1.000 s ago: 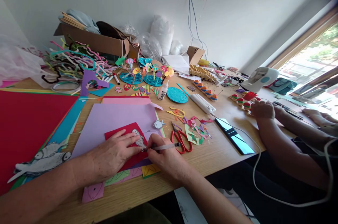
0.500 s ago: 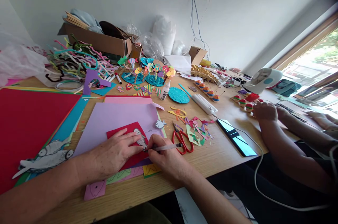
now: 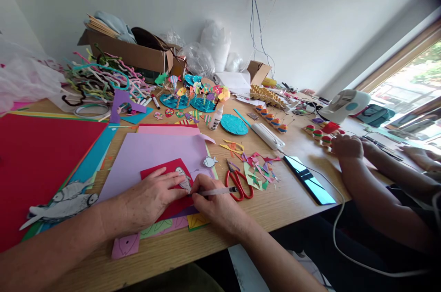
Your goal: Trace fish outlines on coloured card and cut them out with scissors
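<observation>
My right hand (image 3: 215, 204) is closed round a pen (image 3: 218, 191) with a pale barrel, its tip down by a white paper fish cutout (image 3: 183, 179). That cutout lies on a piece of red paper (image 3: 165, 168). Fingers spread, my left hand (image 3: 153, 198) lies flat on the red paper, fingertips against the fish. Beneath is a lilac sheet (image 3: 138, 159) with a smaller fish cutout (image 3: 210, 161) near its right edge. Red-handled scissors (image 3: 237, 184) lie right of my right hand. Beside my left forearm rest larger fish cutouts (image 3: 65, 207).
Paper scraps (image 3: 260, 168), a phone (image 3: 308, 179) and a glue bottle (image 3: 216, 117) lie around the work. Pipe cleaners (image 3: 103, 74) and a cardboard box (image 3: 131, 51) stand behind. At right, a co-worker's hands (image 3: 347, 147) are beside small red-and-green crafts (image 3: 317, 134). A white cable (image 3: 336, 223) hangs over the table edge.
The whole view has shifted slightly, so things appear a little further right. Both my hands keep nearly the same place on the red paper.
</observation>
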